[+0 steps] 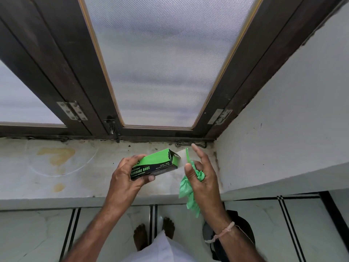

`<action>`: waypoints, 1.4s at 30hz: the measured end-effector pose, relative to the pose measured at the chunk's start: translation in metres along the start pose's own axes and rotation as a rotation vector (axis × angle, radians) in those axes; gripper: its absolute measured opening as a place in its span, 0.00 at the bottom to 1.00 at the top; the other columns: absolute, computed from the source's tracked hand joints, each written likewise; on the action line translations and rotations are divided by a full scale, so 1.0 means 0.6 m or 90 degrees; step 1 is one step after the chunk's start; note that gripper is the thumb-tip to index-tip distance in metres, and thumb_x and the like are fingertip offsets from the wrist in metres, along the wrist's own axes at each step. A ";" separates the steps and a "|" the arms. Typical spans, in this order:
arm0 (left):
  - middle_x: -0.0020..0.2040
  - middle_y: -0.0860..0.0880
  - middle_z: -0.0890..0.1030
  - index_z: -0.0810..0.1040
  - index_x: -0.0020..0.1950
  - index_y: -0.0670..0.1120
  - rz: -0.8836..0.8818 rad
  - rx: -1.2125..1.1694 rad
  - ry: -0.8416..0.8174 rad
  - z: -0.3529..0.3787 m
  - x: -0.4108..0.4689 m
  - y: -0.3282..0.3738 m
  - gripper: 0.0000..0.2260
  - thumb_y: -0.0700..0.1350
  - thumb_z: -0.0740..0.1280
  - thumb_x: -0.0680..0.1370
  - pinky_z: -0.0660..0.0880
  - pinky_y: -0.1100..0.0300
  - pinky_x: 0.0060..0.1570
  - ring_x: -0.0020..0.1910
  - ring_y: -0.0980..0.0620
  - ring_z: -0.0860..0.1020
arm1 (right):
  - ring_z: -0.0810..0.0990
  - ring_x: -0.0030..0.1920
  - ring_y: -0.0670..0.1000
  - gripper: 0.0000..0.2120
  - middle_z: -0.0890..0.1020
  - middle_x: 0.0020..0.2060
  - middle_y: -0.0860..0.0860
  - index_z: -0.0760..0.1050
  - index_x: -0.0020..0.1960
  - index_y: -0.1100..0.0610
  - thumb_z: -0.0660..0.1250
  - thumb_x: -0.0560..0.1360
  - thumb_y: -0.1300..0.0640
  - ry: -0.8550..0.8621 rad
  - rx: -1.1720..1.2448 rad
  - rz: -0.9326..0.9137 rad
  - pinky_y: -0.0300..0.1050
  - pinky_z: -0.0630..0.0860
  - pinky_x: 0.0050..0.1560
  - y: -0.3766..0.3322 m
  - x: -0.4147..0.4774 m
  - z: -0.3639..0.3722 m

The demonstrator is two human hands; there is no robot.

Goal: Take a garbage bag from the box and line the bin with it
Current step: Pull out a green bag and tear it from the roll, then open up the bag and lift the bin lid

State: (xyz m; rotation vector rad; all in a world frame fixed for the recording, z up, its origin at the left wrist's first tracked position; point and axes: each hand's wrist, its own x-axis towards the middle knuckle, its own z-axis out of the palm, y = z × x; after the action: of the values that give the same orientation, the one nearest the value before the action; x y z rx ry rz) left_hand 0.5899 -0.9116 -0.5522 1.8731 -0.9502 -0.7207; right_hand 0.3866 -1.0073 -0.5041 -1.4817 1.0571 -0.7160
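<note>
fingers (190, 172) of the right hand (203, 178) pinch a crumpled green garbage bag (186, 190), thumb pressing it against the curled lower fingers while the index finger sticks out straight toward the window. bag hangs down from that grip over the front edge of the stone sill (75, 178), mostly still bunched, not opened out. thin green strip rises from the grip beside the box mouth, probably the drawstring or bag edge, can't tell which. left hand (128, 176) wraps the green and black garbage bags box (155, 164), fingers closed round its near end, holding it just above the sill with the torn open end toward the right hand. box and bag near each other, not touching as far as i can see. dark round bin (238, 233) sits on the tiled floor (37, 233) below the right forearm, mostly hidden, no liner visible in it. progress: bag looks out of the box, so first half done. left: put box down, shake bag open, fit it in bin. bare feet below, frosted window (160, 63) above the sill.
</note>
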 end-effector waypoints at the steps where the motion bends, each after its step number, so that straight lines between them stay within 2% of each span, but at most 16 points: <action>1: 0.59 0.55 0.78 0.80 0.68 0.55 0.002 0.004 0.003 0.001 -0.001 0.001 0.29 0.50 0.81 0.68 0.70 0.77 0.51 0.58 0.64 0.76 | 0.76 0.61 0.29 0.25 0.79 0.61 0.33 0.71 0.74 0.40 0.67 0.78 0.46 0.018 0.014 0.000 0.27 0.76 0.52 -0.001 -0.002 0.001; 5: 0.58 0.54 0.77 0.79 0.69 0.54 0.010 0.026 0.008 0.003 -0.005 0.007 0.30 0.48 0.82 0.68 0.70 0.73 0.54 0.59 0.62 0.76 | 0.80 0.61 0.35 0.17 0.83 0.59 0.33 0.80 0.67 0.46 0.71 0.78 0.52 0.047 0.068 0.001 0.29 0.77 0.54 0.000 -0.001 0.004; 10: 0.58 0.55 0.77 0.79 0.69 0.55 0.021 0.032 0.001 0.007 -0.011 0.012 0.29 0.49 0.81 0.68 0.74 0.68 0.56 0.59 0.60 0.77 | 0.86 0.54 0.44 0.16 0.88 0.52 0.47 0.82 0.64 0.49 0.74 0.77 0.57 0.076 0.074 -0.002 0.36 0.82 0.49 -0.001 0.006 0.016; 20: 0.58 0.55 0.77 0.79 0.68 0.54 0.039 0.087 0.017 0.008 -0.008 0.016 0.29 0.50 0.81 0.68 0.79 0.57 0.57 0.58 0.54 0.78 | 0.86 0.50 0.46 0.04 0.88 0.47 0.45 0.86 0.51 0.50 0.74 0.77 0.53 0.072 0.036 0.037 0.36 0.80 0.46 0.026 0.019 0.029; 23: 0.59 0.54 0.78 0.79 0.69 0.56 0.056 0.191 0.048 0.013 -0.001 0.006 0.30 0.53 0.81 0.68 0.79 0.55 0.50 0.57 0.52 0.77 | 0.86 0.53 0.46 0.06 0.88 0.51 0.46 0.86 0.53 0.51 0.74 0.77 0.52 0.021 0.038 0.081 0.35 0.79 0.49 0.036 0.027 0.026; 25: 0.59 0.53 0.79 0.78 0.69 0.57 0.075 0.303 0.047 0.021 0.010 -0.003 0.30 0.55 0.81 0.68 0.76 0.56 0.45 0.56 0.50 0.77 | 0.85 0.54 0.46 0.09 0.88 0.53 0.47 0.85 0.55 0.50 0.72 0.78 0.47 0.009 0.057 0.144 0.36 0.79 0.50 0.037 0.031 0.026; 28: 0.63 0.49 0.79 0.77 0.70 0.57 0.061 0.414 0.009 0.032 0.026 -0.017 0.33 0.54 0.81 0.66 0.74 0.48 0.53 0.62 0.44 0.77 | 0.85 0.47 0.45 0.16 0.88 0.52 0.52 0.82 0.58 0.52 0.66 0.80 0.42 0.001 0.111 0.264 0.38 0.81 0.45 0.036 0.035 0.027; 30: 0.67 0.45 0.77 0.77 0.72 0.54 0.074 0.455 0.034 0.033 0.024 -0.015 0.35 0.58 0.80 0.66 0.72 0.43 0.60 0.68 0.41 0.73 | 0.86 0.49 0.48 0.20 0.87 0.53 0.54 0.81 0.61 0.54 0.64 0.80 0.40 -0.007 0.139 0.310 0.45 0.83 0.48 0.035 0.038 0.026; 32: 0.65 0.46 0.76 0.77 0.70 0.51 0.107 0.395 0.094 0.035 0.009 0.010 0.33 0.64 0.75 0.69 0.73 0.49 0.58 0.65 0.45 0.73 | 0.86 0.55 0.53 0.27 0.87 0.56 0.55 0.80 0.63 0.53 0.62 0.77 0.34 -0.014 0.149 0.319 0.52 0.82 0.57 0.035 0.039 0.021; 33: 0.63 0.48 0.76 0.77 0.68 0.51 0.099 0.292 0.073 0.039 -0.003 0.033 0.32 0.68 0.70 0.71 0.73 0.54 0.55 0.61 0.49 0.74 | 0.86 0.57 0.54 0.30 0.87 0.57 0.54 0.80 0.64 0.53 0.60 0.76 0.31 -0.023 0.155 0.321 0.54 0.82 0.61 0.032 0.039 0.018; 35: 0.62 0.54 0.75 0.75 0.67 0.54 0.037 0.064 -0.079 0.056 -0.025 0.075 0.34 0.76 0.63 0.70 0.76 0.60 0.53 0.60 0.57 0.76 | 0.86 0.59 0.53 0.32 0.86 0.59 0.53 0.80 0.65 0.53 0.57 0.77 0.30 -0.055 0.182 0.340 0.55 0.81 0.63 0.025 0.037 0.013; 36: 0.62 0.56 0.75 0.75 0.66 0.55 0.019 0.003 -0.150 0.067 -0.035 0.088 0.35 0.78 0.63 0.69 0.77 0.61 0.54 0.61 0.60 0.76 | 0.86 0.60 0.53 0.33 0.86 0.60 0.54 0.80 0.66 0.54 0.56 0.78 0.29 -0.074 0.206 0.352 0.55 0.81 0.64 0.019 0.034 0.011; 37: 0.61 0.56 0.75 0.76 0.64 0.56 0.018 -0.009 -0.185 0.079 -0.042 0.093 0.33 0.77 0.65 0.68 0.77 0.60 0.55 0.61 0.61 0.76 | 0.85 0.60 0.54 0.34 0.85 0.61 0.55 0.80 0.66 0.55 0.57 0.78 0.29 -0.091 0.241 0.362 0.56 0.80 0.65 0.011 0.030 0.010; 39: 0.57 0.54 0.76 0.78 0.57 0.57 0.009 -0.010 -0.170 0.096 -0.047 0.092 0.22 0.68 0.72 0.70 0.78 0.56 0.55 0.59 0.58 0.77 | 0.84 0.62 0.56 0.33 0.84 0.62 0.58 0.79 0.67 0.57 0.59 0.78 0.32 -0.096 0.309 0.374 0.54 0.81 0.64 0.000 0.023 0.011; 41: 0.52 0.51 0.79 0.79 0.49 0.55 -0.016 -0.035 -0.119 0.097 -0.050 0.089 0.13 0.60 0.77 0.72 0.79 0.50 0.54 0.55 0.53 0.79 | 0.84 0.60 0.56 0.27 0.83 0.61 0.61 0.76 0.67 0.62 0.62 0.82 0.41 -0.076 0.374 0.370 0.51 0.82 0.60 -0.008 0.009 0.009; 42: 0.50 0.49 0.80 0.79 0.47 0.55 -0.032 -0.067 -0.105 0.096 -0.050 0.086 0.12 0.59 0.77 0.72 0.80 0.47 0.52 0.52 0.50 0.81 | 0.83 0.59 0.57 0.24 0.82 0.61 0.62 0.75 0.67 0.65 0.63 0.83 0.45 -0.075 0.394 0.358 0.51 0.83 0.59 -0.008 0.001 0.007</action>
State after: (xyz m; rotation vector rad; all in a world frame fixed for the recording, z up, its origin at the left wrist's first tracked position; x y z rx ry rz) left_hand 0.5126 -0.9285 -0.5281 1.7705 -0.9518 -0.9496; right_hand 0.3913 -1.0060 -0.5005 -0.6420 0.9783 -0.4781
